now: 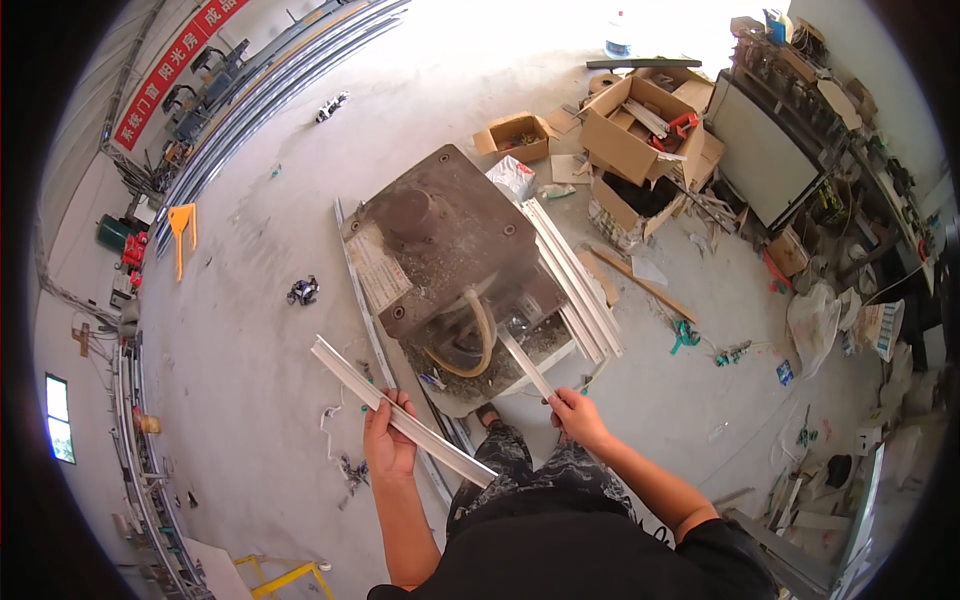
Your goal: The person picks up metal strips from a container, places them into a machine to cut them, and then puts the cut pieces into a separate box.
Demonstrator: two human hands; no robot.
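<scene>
Machine, brown, dusty, with a curved hose at its near side: landmark. 
Left hand, near side of machine, toward its left: grip closed around a long white strip, slanted, apart from the machine. 
Right hand, near side: grip pinching the near end of a narrow white strip, far end reaching the machine's near side. 
White profiles, several, along machine's right side. 
Cardboard carton, filled, beyond machine, rightward. 
Orange stand, well left of machine.
</scene>
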